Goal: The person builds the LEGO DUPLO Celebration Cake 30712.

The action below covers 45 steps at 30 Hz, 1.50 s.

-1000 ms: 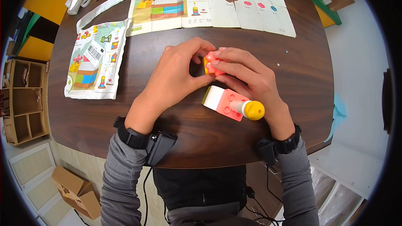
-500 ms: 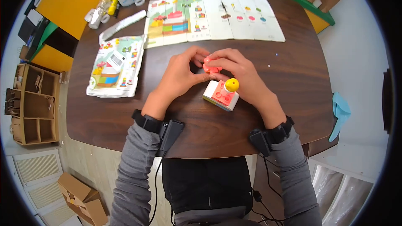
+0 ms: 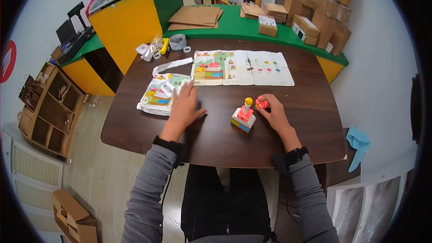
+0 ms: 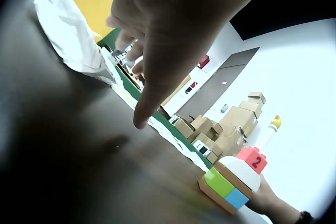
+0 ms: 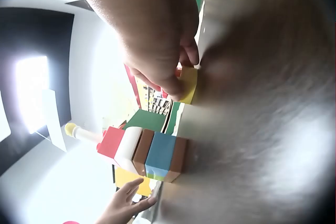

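Observation:
A small toy-brick cake [image 3: 243, 119] stands upright mid-table, built of brown, green, blue, white and pink bricks. A white candle [image 3: 247, 107] with a yellow flame tops it, and a "2" marks its pink brick [image 4: 252, 160]. Just right of the cake, my right hand [image 3: 275, 116] pinches a pink flower-shaped brick [image 3: 262, 102] joined to a yellow brick [image 5: 189, 86], low at the tabletop. My left hand [image 3: 183, 110] holds nothing. Its fingers are spread and overlap the right edge of the white printed brick bag [image 3: 155, 95] in the head view.
An unfolded instruction sheet [image 3: 245, 68] lies across the far side of the table [image 3: 216, 144]. A torn bag strip [image 3: 173, 65], tape rolls [image 3: 177, 42] and a yellow marker [image 3: 165, 45] sit at the far left. Cardboard boxes [image 3: 306, 29] stand on the green counter beyond.
My left hand has let go of the flower piece and moved left to the bag. The right hand keeps the piece, now right of the cake. The head view has tilted up.

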Tool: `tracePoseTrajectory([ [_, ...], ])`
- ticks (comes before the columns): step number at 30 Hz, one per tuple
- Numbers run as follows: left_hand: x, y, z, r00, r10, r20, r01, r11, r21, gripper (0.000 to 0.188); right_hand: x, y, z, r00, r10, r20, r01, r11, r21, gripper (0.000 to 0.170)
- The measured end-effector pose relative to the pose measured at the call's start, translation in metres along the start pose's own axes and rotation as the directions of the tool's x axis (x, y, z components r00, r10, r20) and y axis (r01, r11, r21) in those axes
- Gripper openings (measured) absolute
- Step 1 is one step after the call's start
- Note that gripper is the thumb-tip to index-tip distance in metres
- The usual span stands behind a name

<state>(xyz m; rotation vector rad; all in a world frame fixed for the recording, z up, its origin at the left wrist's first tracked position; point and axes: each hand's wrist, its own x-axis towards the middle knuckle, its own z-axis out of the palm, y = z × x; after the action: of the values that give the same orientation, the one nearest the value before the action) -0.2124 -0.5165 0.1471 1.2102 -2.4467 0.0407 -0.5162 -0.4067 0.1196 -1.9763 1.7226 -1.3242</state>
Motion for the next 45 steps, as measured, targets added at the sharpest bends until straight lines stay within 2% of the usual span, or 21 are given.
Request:
tracePoseTrajectory([
  [1, -0.007, -0.004, -0.005, 1.0, 0.005, -0.018, -0.005, 1.0, 0.003, 0.068, -0.006, -0.001, -0.006, 1.0, 0.022, 0.003, -0.022, 0.999, -0.031, 0.03],
  [3, -0.022, -0.013, -0.007, 0.954, -0.262, 0.147, 0.245, 0.961, 0.127, 0.07, -0.018, -0.008, -0.016, 0.999, 0.036, -0.007, -0.036, 0.998, -0.06, 0.029],
  [7, -0.05, -0.031, 0.0, 0.949, -0.276, 0.153, 0.254, 0.955, 0.151, 0.06, -0.05, -0.014, -0.025, 0.997, 0.071, -0.026, -0.072, 0.996, -0.061, 0.028],
  [9, -0.06, -0.039, -0.002, 0.942, -0.257, 0.214, 0.223, 0.96, 0.169, 0.04, -0.064, -0.014, -0.029, 0.995, 0.099, -0.025, -0.1, 0.995, -0.026, 0.029],
  [12, -0.078, -0.051, -0.007, 0.958, -0.226, 0.178, 0.188, 0.96, 0.207, 0.03, -0.081, -0.016, -0.034, 0.997, 0.057, -0.051, -0.06, 0.997, -0.048, 0.03],
  [14, -0.092, -0.057, -0.017, 0.966, -0.218, 0.143, 0.182, 0.957, 0.228, 0.031, -0.09, -0.018, -0.037, 0.998, 0.029, -0.057, -0.033, 0.996, -0.078, 0.032],
  [16, -0.103, -0.061, -0.029, 0.937, -0.283, 0.205, 0.23, 0.941, 0.246, 0.032, -0.095, -0.022, -0.037, 0.999, -0.001, -0.048, -0.006, 0.99, -0.14, 0.034],
  [18, -0.11, -0.061, -0.04, 0.936, -0.296, 0.192, 0.255, 0.943, 0.213, 0.032, -0.1, -0.027, -0.038, 1.0, -0.012, -0.029, 0.007, 0.985, -0.171, 0.036],
  [20, -0.114, -0.063, -0.042, 0.904, -0.351, 0.245, 0.282, 0.919, 0.277, 0.03, -0.102, -0.028, -0.038, 1.0, -0.016, -0.01, 0.014, 0.979, -0.204, 0.038],
  [21, -0.116, -0.066, -0.04, 0.937, -0.319, 0.14, 0.273, 0.922, 0.275, 0.025, -0.104, -0.026, -0.035, 0.999, -0.053, 0.008, 0.053, 0.964, -0.262, 0.042],
  [22, -0.116, -0.068, -0.037, 0.938, -0.314, 0.145, 0.266, 0.924, 0.275, 0.025, -0.107, -0.026, -0.033, 0.996, -0.082, 0.029, 0.087, 0.944, -0.319, 0.046],
  [24, -0.111, -0.054, -0.051, 0.862, -0.473, 0.184, 0.371, 0.834, 0.407, 0.03, -0.11, -0.023, -0.031, 0.996, -0.086, 0.012, 0.085, 0.94, -0.329, 0.052],
  [28, -0.103, -0.031, -0.066, 0.808, -0.557, 0.195, 0.479, 0.812, 0.334, 0.041, -0.113, -0.026, -0.029, 1.0, -0.012, 0.002, 0.012, 0.925, -0.381, 0.067],
  [29, -0.101, -0.049, -0.039, 0.827, -0.558, 0.065, 0.508, 0.793, 0.336, 0.047, -0.115, -0.028, -0.029, 1.0, 0.012, 0.005, -0.009, 0.917, -0.399, 0.072],
  [30, -0.1, -0.051, -0.029, 0.831, -0.552, 0.071, 0.498, 0.795, 0.346, 0.047, -0.116, -0.028, -0.027, 1.0, 0.022, -0.001, -0.021, 0.92, -0.391, 0.072],
  [32, -0.097, -0.04, -0.017, 0.869, -0.483, -0.108, 0.495, 0.853, 0.164, 0.054, -0.118, -0.025, -0.025, 1.0, 0.026, -0.015, -0.03, 0.909, -0.416, 0.074],
  [33, -0.096, -0.029, -0.017, 0.874, -0.475, -0.108, 0.487, 0.857, 0.172, 0.054, -0.118, -0.024, -0.025, 1.0, 0.001, -0.02, -0.01, 0.905, -0.424, 0.075],
  [35, -0.095, -0.014, -0.017, 0.914, -0.403, -0.043, 0.404, 0.914, 0.026, 0.058, -0.118, -0.023, -0.025, 1.0, 0.009, -0.022, -0.017, 0.91, -0.414, 0.074],
  [38, -0.089, -0.017, -0.002, 0.942, -0.334, -0.017, 0.334, 0.941, 0.047, 0.056, -0.12, -0.026, -0.024, 1.0, 0.003, -0.021, -0.011, 0.909, -0.417, 0.072],
  [43, -0.083, -0.021, -0.001, 0.926, -0.376, 0.039, 0.374, 0.926, 0.043, 0.048, -0.119, -0.027, -0.026, 1.0, 0.012, -0.024, -0.021, 0.911, -0.413, 0.068],
  [45, -0.085, -0.023, 0.001, 0.934, -0.357, -0.018, 0.356, 0.933, -0.042, 0.045, -0.12, -0.03, -0.028, 0.999, -0.036, -0.004, 0.031, 0.91, -0.413, 0.067],
])
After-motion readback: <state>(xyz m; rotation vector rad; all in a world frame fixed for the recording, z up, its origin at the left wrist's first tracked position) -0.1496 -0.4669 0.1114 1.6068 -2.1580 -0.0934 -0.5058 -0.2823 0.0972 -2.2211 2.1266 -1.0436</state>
